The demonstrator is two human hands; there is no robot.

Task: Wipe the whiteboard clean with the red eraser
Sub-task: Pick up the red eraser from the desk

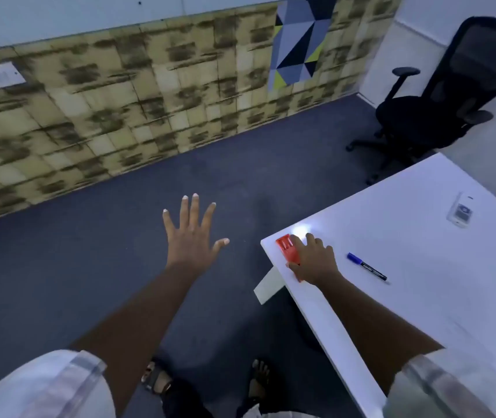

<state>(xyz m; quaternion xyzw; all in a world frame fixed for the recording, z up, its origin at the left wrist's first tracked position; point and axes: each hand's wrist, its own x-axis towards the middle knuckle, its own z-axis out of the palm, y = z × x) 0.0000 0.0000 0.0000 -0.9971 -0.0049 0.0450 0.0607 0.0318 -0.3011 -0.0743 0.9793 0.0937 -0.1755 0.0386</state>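
1. The right hand (316, 257) lies on top of the red eraser (288, 250), fingers curled over it and the thumb against its near end, so it is grasping the eraser.
2. The eraser sits flat on the whiteboard (421, 267), right at the board's near left corner, with its far end sticking out past the fingertips.
3. The whiteboard lies flat like a tabletop, and a bright spot of reflected light shows just beyond the eraser.
4. The left hand (192, 236) is released: fingers straight and spread, palm down, holding nothing, out over the dark floor (90, 251) well apart from the board.
5. A blue marker (367, 266) lies capped on the board just to the right of the right hand, not touching it.
6. A small clear packet (460, 213) rests farther back on the board, near its right side.
7. A black office chair (440, 98) stands beyond the board's far corner, by the patterned wall (120, 101).
8. The person's sandalled feet (156, 380) show at the bottom.
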